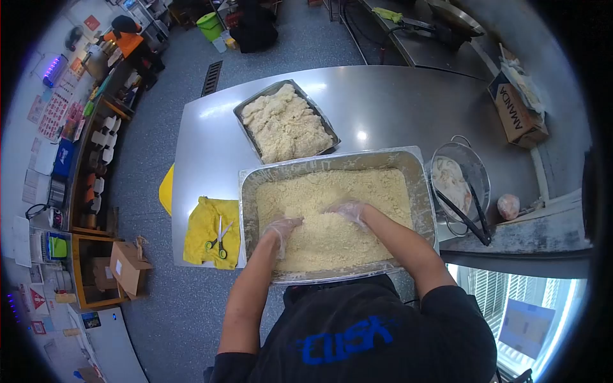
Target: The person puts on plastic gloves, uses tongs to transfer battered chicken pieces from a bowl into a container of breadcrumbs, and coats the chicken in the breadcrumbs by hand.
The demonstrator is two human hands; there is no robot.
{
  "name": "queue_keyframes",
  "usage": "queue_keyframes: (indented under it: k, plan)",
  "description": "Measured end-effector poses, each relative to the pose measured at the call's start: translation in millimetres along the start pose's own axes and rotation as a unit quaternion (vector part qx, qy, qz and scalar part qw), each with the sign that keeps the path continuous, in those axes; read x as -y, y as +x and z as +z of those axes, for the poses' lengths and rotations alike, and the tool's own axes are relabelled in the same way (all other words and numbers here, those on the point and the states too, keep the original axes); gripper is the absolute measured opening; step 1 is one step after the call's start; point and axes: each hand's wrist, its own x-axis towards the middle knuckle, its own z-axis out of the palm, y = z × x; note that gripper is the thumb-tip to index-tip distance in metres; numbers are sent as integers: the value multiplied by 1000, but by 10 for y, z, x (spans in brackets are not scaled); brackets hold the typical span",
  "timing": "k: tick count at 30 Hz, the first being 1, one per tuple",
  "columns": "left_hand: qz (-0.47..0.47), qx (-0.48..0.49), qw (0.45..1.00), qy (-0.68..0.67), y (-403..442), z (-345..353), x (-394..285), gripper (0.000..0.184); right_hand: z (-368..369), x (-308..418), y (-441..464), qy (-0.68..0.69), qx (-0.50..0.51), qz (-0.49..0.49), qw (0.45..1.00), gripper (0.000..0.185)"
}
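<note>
A large metal tub (418,191) holds a deep layer of pale yellow crumbs (332,246). Both hands wear clear plastic gloves and are down in the crumbs. My left hand (285,228) is at the left part of the tub, its fingers pointing right and partly blurred. Across from it, my right hand (348,209) points left, its fingertips smeared and partly hidden by crumbs. Whether either hand grips anything cannot be made out. Behind the tub, a dark tray (330,132) carries a heap of crumb-coated pieces (284,121).
Scissors (221,240) lie on a yellow cloth (203,220) left of the tub. To the right are a metal bowl (479,169) with black-handled tongs (463,217), a round wrapped item (508,207) and a cardboard box (514,115). Two people are farther back.
</note>
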Motion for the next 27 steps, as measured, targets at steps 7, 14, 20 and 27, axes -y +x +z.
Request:
queue_keyframes:
  k: [7, 14, 20, 27]
  plan:
    - [71, -154, 986, 4, -496, -86, -548, 56, -35, 771, -820, -120, -89, -27, 988, 60]
    - [143, -156, 976, 48, -1027, -245, -1359, 57, 223, 760, -1094, -328, -228, -181, 899, 102]
    - [219, -160, 957, 106, -1081, -210, -1640, 54, 408, 669, -907, 101, -162, -256, 948, 81]
    - [557, -256, 749, 252, -972, -81, -1413, 52, 318, 966, -1594, -177, -321, -292, 883, 62]
